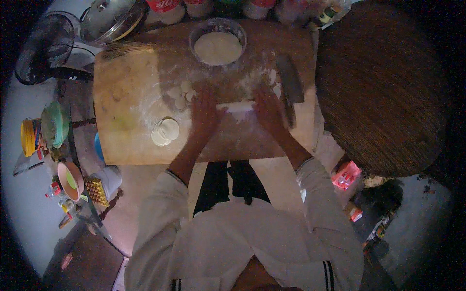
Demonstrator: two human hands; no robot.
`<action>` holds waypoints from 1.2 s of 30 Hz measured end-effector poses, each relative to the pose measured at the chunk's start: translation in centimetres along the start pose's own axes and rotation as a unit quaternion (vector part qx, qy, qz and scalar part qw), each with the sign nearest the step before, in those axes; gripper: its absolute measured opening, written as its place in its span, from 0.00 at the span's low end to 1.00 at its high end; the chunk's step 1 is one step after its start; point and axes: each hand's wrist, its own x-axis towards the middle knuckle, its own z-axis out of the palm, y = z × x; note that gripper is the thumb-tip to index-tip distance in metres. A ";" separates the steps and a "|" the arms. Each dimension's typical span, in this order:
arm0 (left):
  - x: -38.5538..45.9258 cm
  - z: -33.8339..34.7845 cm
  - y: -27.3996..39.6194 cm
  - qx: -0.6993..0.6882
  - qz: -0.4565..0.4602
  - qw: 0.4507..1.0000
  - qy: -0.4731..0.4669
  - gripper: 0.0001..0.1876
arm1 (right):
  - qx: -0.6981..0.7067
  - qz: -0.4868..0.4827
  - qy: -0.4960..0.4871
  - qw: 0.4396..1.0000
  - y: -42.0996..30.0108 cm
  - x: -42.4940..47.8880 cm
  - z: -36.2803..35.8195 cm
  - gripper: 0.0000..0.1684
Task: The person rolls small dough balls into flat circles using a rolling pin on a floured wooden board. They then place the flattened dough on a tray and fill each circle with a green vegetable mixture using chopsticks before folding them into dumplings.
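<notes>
Both of my hands rest on a pale rolling pin [237, 106] lying crosswise on a floured wooden board [127, 152]. My left hand [204, 105] covers its left end, and my right hand [267, 105] covers the right; what lies beneath them is hidden. Small dough pieces [178, 95] sit just left of my left hand. Farther left lie overlapping flat dough rounds [165, 131]. A metal bowl [218, 43] with pale flour stands at the board's far side. Right of my right hand is a dark, flat, long object [290, 78], perhaps a cleaver.
A large round woven surface [382, 87] borders the board on the right. A lidded pan [109, 22] and a black fan [45, 47] stand at the far left. Bowls [71, 181] and an egg tray [96, 191] are at the left; plastic bottles [164, 11] line the back.
</notes>
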 end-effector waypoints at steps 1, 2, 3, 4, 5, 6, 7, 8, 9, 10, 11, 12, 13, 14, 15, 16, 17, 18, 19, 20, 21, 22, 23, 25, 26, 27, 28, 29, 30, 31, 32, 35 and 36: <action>-1.5 0.5 0.6 -0.027 0.006 0.999 0.018 0.37 | 0.009 0.014 -0.029 0.999 0.3 -0.8 0.2 0.30; -2.7 1.2 0.7 -0.029 0.018 0.999 0.014 0.38 | 0.016 0.028 -0.056 0.998 0.6 -1.4 0.4 0.31; -4.1 1.9 0.8 -0.032 0.030 0.999 0.012 0.38 | 0.038 0.016 -0.054 0.998 1.2 -4.5 1.8 0.31; -5.1 2.3 0.4 -0.008 0.048 0.999 -0.013 0.40 | 0.001 0.008 -0.050 0.999 1.2 -4.8 1.9 0.32; -4.9 3.0 -0.1 -0.005 0.047 0.999 -0.013 0.40 | -0.039 0.000 -0.039 0.998 1.4 -4.5 2.0 0.33; -5.0 2.9 -0.2 -0.002 0.041 0.999 -0.020 0.40 | -0.133 -0.004 -0.033 0.991 0.3 -2.8 1.1 0.34; -2.0 0.7 -0.3 -0.019 0.023 1.000 0.001 0.39 | -0.152 -0.019 -0.011 0.988 0.4 -1.6 0.8 0.34; -1.2 0.0 -0.3 -0.039 0.006 0.999 0.007 0.39 | -0.171 -0.038 0.014 0.985 0.3 -0.2 0.2 0.34; -0.4 -0.5 -0.3 -0.062 -0.009 0.998 0.014 0.39 | -0.113 -0.067 0.049 0.990 1.0 0.8 -0.1 0.34; -0.8 0.3 0.0 -0.094 -0.019 0.995 0.000 0.39 | -0.058 -0.096 0.085 0.990 2.0 1.3 -0.3 0.34; -1.4 1.0 0.4 -0.125 -0.029 0.992 -0.014 0.40 | -0.075 -0.107 0.061 0.990 2.6 -0.6 -0.3 0.34; -3.9 2.1 1.2 -0.051 0.013 0.998 -0.018 0.42 | -0.094 -0.115 0.037 0.988 3.3 -4.1 0.5 0.33; -7.4 3.2 2.0 0.027 0.055 0.998 -0.017 0.43 | -0.123 -0.113 0.014 0.986 3.3 -3.9 0.4 0.33; -9.2 3.8 2.4 0.107 0.092 0.990 -0.019 0.45 | -0.149 -0.113 -0.006 0.982 3.2 -3.8 0.5 0.33; -8.3 2.8 2.4 0.128 0.080 0.988 -0.040 0.44 | -0.182 -0.098 -0.041 0.978 1.6 -2.7 -0.5 0.34; -6.0 0.4 2.4 0.146 0.070 0.985 -0.063 0.44 | -0.214 -0.081 -0.079 0.970 0.8 -2.2 -1.3 0.34; -4.3 0.4 1.7 0.104 0.037 0.992 -0.060 0.43 | -0.162 -0.091 -0.027 0.982 1.1 -0.9 -1.4 0.35; -2.5 0.5 1.1 0.062 0.004 0.997 -0.054 0.42 | -0.108 -0.101 0.028 0.989 1.7 1.2 -1.4 0.35; -1.7 2.9 -0.3 -0.043 -0.052 0.997 -0.025 0.41 | -0.050 -0.115 0.083 0.989 1.5 2.5 -1.4 0.35; -2.2 4.3 -0.2 -0.036 -0.046 0.998 -0.011 0.40 | -0.081 -0.130 0.065 0.986 3.1 1.5 -0.1 0.35; -2.3 5.6 0.3 -0.035 -0.034 0.999 0.005 0.39 | -0.118 -0.136 0.044 0.983 6.1 -1.3 2.0 0.34; -6.1 6.1 2.1 0.088 0.020 0.996 0.006 0.39 | -0.146 -0.150 0.022 0.978 7.3 -3.0 3.5 0.34; -8.8 6.9 3.0 0.215 0.068 0.974 0.013 0.38 | -0.125 -0.143 0.026 0.981 6.4 -3.0 3.1 0.33; -10.3 7.6 2.7 0.054 0.038 0.997 -0.027 0.37 | -0.078 -0.134 0.021 0.988 3.2 -3.5 0.8 0.31; -8.0 2.7 3.2 0.035 0.054 0.998 -0.011 0.37 | -0.068 -0.119 0.035 0.990 3.0 -2.6 0.0 0.31; -6.0 1.2 2.9 0.009 0.030 1.000 0.000 0.36 | -0.052 -0.117 0.056 0.990 2.5 0.6 -0.9 0.31; -3.9 0.2 2.6 -0.022 0.011 1.000 0.011 0.36 | -0.038 -0.112 0.076 0.990 2.5 2.2 -1.2 0.30; -2.2 1.1 1.6 -0.066 -0.043 0.997 0.010 0.36 | -0.008 -0.136 0.073 0.988 2.9 2.2 -0.6 0.30; -2.8 2.6 1.9 -0.042 -0.052 0.998 0.007 0.36 | 0.016 -0.154 0.072 0.985 4.7 1.7 0.4 0.30; -3.6 3.9 2.1 -0.017 -0.064 0.998 0.003 0.36 | 0.040 -0.174 0.071 0.981 5.7 1.7 0.9 0.29; -7.6 5.7 3.9 0.081 -0.040 0.996 -0.003 0.37 | 0.007 -0.166 0.017 0.986 5.3 0.7 0.8 0.29; -6.5 2.4 5.5 -0.043 -0.074 0.993 -0.076 0.39 | -0.053 -0.143 -0.054 0.987 5.1 -2.1 -0.3 0.27; -5.5 1.5 5.3 -0.090 -0.093 0.989 -0.075 0.39 | -0.035 -0.148 -0.023 0.988 4.4 -0.4 -0.9 0.27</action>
